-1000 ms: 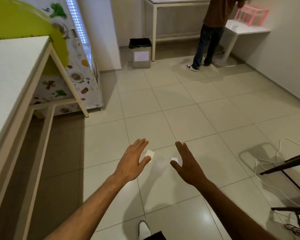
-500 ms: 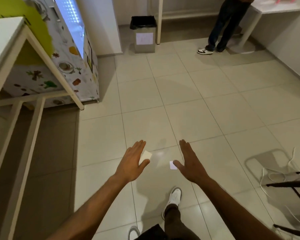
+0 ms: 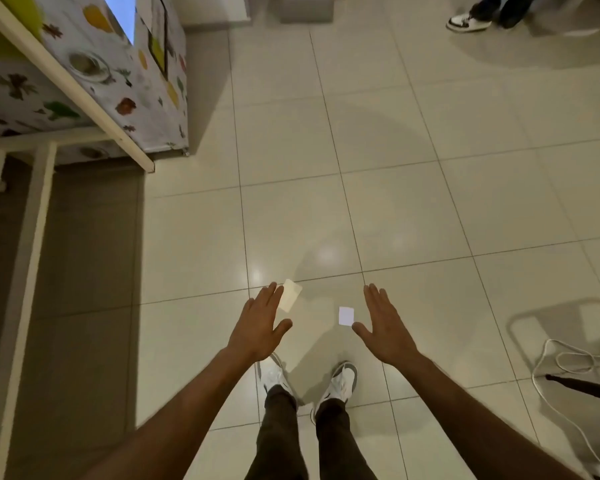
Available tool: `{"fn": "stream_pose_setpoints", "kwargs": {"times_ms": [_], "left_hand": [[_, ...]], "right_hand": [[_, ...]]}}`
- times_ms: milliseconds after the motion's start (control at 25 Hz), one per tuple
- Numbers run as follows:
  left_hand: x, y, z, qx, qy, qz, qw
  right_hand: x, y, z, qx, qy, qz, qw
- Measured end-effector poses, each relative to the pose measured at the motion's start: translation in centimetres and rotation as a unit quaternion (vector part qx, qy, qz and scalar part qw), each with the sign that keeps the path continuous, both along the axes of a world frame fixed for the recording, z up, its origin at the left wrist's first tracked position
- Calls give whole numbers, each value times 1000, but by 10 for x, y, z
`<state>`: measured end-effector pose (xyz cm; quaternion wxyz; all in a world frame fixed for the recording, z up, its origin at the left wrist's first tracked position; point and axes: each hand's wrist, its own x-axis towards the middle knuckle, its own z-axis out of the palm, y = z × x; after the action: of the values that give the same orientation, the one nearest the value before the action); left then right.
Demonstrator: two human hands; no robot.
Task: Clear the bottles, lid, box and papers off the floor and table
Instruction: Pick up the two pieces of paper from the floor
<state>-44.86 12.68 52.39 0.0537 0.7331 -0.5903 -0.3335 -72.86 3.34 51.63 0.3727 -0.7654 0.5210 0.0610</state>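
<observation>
Left hand [image 3: 260,327], right hand [image 3: 383,329]: spread, empty | two small flat white paper slips [image 3: 346,316] on glossy beige tile floor [image 3: 430,202] | risk: thin slips resist pinching, may slide.

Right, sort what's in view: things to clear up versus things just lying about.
To clear:
cream paper slip on the floor by the left hand
white paper slip near the right hand

Just lying about:
white cable
patterned cabinet
table frame
</observation>
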Motion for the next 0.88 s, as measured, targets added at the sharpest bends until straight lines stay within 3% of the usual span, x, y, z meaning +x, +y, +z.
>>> {"fn": "stream_pose_setpoints", "kwargs": {"times_ms": [320,480,640,880], "left_hand": [[25,-63,-242,82,-24,-24,996],[30,-79,-387,103,-8,34,994],[31,-84,-522,105,55,162,980],[44,-84,-692,98,-10,168,981]], "right_hand": [[-4,-44,-237,58,73,-11,996],[-10,-55,-385,74,82,-9,994],[-17,-62,-530,61,71,-67,993],[-32,-63,-698,90,138,-64,984]]}}
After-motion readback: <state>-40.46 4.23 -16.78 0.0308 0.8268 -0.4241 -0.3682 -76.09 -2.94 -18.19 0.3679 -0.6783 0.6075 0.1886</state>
